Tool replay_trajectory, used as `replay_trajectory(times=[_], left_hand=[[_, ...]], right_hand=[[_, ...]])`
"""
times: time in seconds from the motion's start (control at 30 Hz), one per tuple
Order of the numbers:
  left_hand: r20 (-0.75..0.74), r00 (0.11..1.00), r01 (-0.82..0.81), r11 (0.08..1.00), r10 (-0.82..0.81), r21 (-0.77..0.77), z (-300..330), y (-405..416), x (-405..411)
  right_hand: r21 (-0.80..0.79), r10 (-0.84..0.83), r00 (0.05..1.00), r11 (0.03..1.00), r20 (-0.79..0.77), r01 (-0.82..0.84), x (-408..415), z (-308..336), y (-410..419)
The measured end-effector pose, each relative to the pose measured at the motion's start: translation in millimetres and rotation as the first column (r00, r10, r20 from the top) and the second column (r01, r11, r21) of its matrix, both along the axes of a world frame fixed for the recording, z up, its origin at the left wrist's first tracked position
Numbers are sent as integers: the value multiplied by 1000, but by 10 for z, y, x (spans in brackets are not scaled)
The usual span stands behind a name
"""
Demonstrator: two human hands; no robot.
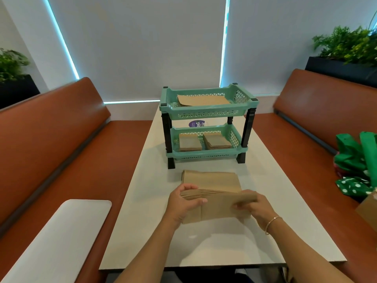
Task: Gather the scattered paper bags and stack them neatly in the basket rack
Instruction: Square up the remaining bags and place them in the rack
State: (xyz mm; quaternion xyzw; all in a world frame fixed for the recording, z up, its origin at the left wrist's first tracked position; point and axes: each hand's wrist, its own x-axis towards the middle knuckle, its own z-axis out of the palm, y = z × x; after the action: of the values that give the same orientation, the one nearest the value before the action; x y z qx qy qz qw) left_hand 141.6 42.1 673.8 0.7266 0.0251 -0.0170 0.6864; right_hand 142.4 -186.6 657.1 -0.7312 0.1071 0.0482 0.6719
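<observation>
Brown paper bags [216, 209] sit bunched between both grips, just above the table [204, 246]. Left hand [183, 203] and right hand [252, 205] pinch opposite ends; best tap the edges flush before lifting to the basket rack [206, 115] beyond.

Your right hand [252, 205] hides the bag stack's [216, 207] right edge; the purple label [196, 123] behind the rack [208, 115] is too small to read.
</observation>
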Motion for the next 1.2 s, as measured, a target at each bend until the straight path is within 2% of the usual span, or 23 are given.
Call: replay_trajectory(times=[0.17,0.37,0.5,0.6,0.7,0.77,0.8,0.83,0.87,0.93,1.0,1.07,1.1,1.13,1.2], left_hand=[[-13,999,-38,999,38,-27,34,-23,31],[24,995,-95,995,97,-43,-6,23,23],[-26,991,-127,991,128,47,-130,43,-32],[1,994,-104,974,106,200,-65,70,-6],[30,999,-36,872,24,488,155,98,90],[31,996,39,719,-84,693,306,80,134],[21,988,81,642,-150,763,367,38,147],[15,978,117,602,-210,790,420,-24,149],[8,967,155,614,-253,774,447,-98,143],[32,968,169,744,-248,647,487,-233,114],[49,989,98,875,-137,473,479,-289,122],[-3,1000,9,979,-9,204,432,-317,131],[-42,998,-48,999,49,15,420,-343,121],[-87,992,-106,977,91,-184,423,-386,101],[-147,984,-159,867,100,-472,425,-479,62]], right_hand=[[10,-19,1000,1000,10,19,42,69,2],[44,60,998,997,11,-60,20,154,10],[-31,65,996,997,-66,-67,-80,-5,-7],[-103,68,995,992,-71,-75,-63,21,-29],[-180,92,996,979,-11,-92,63,227,-74],[-251,137,990,960,32,-124,154,395,-84],[-281,168,985,948,48,-148,185,477,-69],[-302,204,977,937,61,-177,211,554,-46],[-320,234,969,926,72,-200,233,626,-13],[-356,237,963,917,130,-178,277,742,59],[-337,131,968,940,215,-52,314,809,95],[-258,41,973,966,227,19,327,793,73],[-236,68,982,971,175,-25,312,762,63],[-229,142,985,966,96,-117,282,716,66],[-194,322,946,926,-39,-324,202,634,91]])
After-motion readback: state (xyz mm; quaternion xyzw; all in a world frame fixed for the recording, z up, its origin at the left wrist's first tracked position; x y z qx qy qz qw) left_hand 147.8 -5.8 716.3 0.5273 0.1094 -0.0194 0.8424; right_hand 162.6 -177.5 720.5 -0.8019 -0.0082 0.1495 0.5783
